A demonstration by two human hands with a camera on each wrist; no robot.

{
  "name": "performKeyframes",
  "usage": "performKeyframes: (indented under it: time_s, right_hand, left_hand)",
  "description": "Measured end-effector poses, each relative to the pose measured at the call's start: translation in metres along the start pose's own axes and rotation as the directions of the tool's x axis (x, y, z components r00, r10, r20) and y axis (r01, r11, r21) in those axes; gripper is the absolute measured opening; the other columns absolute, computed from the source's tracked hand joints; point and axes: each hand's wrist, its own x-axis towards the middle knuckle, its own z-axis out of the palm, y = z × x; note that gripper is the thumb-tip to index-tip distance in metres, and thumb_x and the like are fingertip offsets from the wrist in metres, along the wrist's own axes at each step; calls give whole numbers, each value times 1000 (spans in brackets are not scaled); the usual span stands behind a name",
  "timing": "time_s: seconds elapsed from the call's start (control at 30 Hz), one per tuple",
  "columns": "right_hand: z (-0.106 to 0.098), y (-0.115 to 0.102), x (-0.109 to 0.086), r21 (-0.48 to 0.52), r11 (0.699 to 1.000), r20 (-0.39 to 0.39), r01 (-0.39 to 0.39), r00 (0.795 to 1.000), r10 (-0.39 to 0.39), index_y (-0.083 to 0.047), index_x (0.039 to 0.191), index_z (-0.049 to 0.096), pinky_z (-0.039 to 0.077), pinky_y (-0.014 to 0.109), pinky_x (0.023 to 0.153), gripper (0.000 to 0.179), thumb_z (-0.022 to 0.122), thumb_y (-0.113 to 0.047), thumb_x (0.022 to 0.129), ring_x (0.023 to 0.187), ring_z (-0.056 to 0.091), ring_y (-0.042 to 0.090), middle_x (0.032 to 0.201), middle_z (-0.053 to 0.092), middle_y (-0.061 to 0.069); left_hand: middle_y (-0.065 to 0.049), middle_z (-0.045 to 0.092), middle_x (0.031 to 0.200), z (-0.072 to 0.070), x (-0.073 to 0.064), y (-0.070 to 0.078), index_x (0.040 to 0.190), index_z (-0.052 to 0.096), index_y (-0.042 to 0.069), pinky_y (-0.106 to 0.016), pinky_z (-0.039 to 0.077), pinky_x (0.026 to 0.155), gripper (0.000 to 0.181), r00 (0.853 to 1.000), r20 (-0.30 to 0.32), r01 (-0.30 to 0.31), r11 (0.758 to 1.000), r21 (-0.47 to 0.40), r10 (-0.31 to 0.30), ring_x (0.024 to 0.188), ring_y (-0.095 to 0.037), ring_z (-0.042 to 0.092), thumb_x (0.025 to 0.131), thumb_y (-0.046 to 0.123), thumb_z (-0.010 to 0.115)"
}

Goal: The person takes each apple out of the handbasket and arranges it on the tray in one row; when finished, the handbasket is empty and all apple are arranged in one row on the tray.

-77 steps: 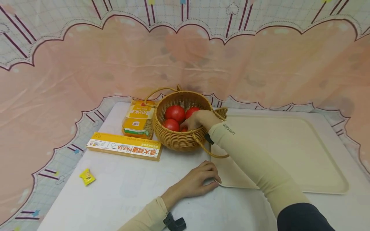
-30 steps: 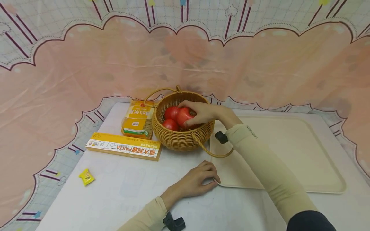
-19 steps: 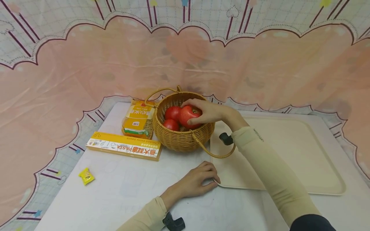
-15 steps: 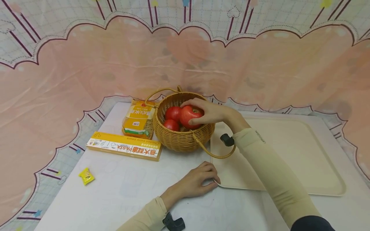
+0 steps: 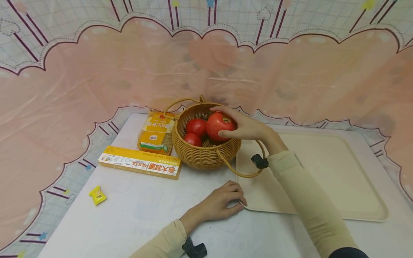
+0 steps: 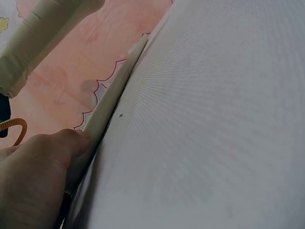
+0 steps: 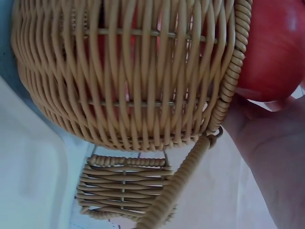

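Note:
In the head view my right hand [image 5: 248,126] grips a large red apple [image 5: 220,126], fingers over its top and thumb on its near side. That apple overlaps the right rim of a round wicker basket [image 5: 206,157]; the right wrist view shows it just beyond the basket's rim [image 7: 233,62]. Two other red fruits, one behind [image 5: 196,127] and one in front [image 5: 193,139], lie inside the basket. My left hand [image 5: 221,200] holds the near left corner of a cream tray [image 5: 322,172], its thumb [image 6: 74,142] along the tray's edge in the left wrist view.
Left of the basket stands a yellow bag of grain [image 5: 155,134]. In front of it lies a long pasta box [image 5: 140,163], and a small yellow wrapped packet [image 5: 97,195] sits farther left. One basket handle [image 5: 240,174] droops over the tray's left edge. A patterned cloth hangs behind the table.
My right hand was reaching down inside the basket; it has come up with the apple and shifted right, toward the rim. The left hand has stayed at the tray corner.

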Motion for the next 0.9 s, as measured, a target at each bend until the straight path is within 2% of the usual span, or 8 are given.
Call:
performKeyframes:
  time_s: [0.13,0.2,0.4,0.67,0.8,0.9]
  right_hand:
    - [1,2,-7,48,997,-70,-63,995,66,-46,134,32,46,45,97,66,70,-45,81,121,46,18,136,40,-9]
    - [1,3,-10,92,993,-97,-68,992,77,-43,134,34,47,45,95,64,71,-41,81,121,47,20,135,41,-7]
    - [-2,9,-16,194,981,-135,28,991,-2,-32,138,39,49,42,94,63,70,-21,84,119,51,21,136,44,-1]
    - [-3,13,-25,138,988,-199,62,979,-33,-31,139,41,44,43,98,62,69,-21,85,121,47,19,138,44,-5]
    - [-4,16,-31,144,989,-210,26,978,5,-33,140,39,43,46,99,64,69,-23,85,123,46,21,141,41,-6]
    - [-6,18,-36,106,994,-225,-7,974,31,-38,140,38,42,47,98,64,69,-27,85,124,46,22,141,41,-5]
  left_hand:
    - [13,56,100,1,0,0,96,67,25,-18,41,96,7,1000,3,4,1000,5,-4,112,-4,45,92,25,61]
    - [13,56,100,1,0,1,96,67,25,-17,41,96,8,1000,6,5,1000,5,-5,112,-4,46,92,25,61]
    - [13,56,101,0,0,0,97,67,26,-18,42,96,8,1000,2,5,1000,9,-5,113,-4,46,92,26,61]
    - [13,56,100,0,0,-1,97,66,26,-18,41,97,8,1000,3,0,1000,7,0,113,-4,46,92,26,60]
    - [13,56,100,0,0,-1,97,67,26,-17,41,96,8,1000,3,0,1000,11,0,113,-4,46,92,26,61]
    - [13,56,100,0,-1,0,97,67,26,-18,42,96,8,1000,-1,1,1000,9,-1,113,-4,46,92,26,61]
